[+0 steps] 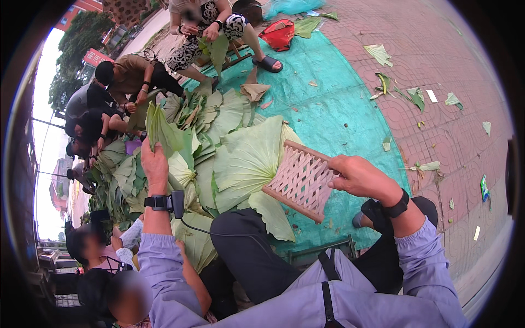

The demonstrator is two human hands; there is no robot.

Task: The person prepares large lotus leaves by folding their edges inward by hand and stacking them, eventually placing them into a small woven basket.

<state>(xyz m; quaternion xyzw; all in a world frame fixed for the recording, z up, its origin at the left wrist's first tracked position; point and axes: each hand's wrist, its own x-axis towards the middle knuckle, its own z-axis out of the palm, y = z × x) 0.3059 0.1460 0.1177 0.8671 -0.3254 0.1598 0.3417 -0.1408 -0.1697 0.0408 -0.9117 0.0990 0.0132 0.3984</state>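
Observation:
My left hand (pixel 155 164) is raised and pinches a folded green lotus leaf (pixel 158 125), which stands up above the pile. In my right hand (pixel 365 177) is the end of one wooden bar of a woven-strap seat (pixel 304 180), like that of a folding stool; its legs cannot be made out. The seat is tilted over the green tarp and overlaps the edge of a large lotus leaf (pixel 246 164). Another leaf (pixel 270 213) lies below it, beside my bent knee. Both of my wrists carry black straps, and a cable runs from the left one.
Stacked lotus leaves (pixel 197 110) spread across the left of the green tarp (pixel 328 94). Several people sit along the left and far side; one person's hands (pixel 201 32) hold a leaf. A red bag (pixel 279 35) stands at the back. Leaf scraps (pixel 416 98) litter the paving.

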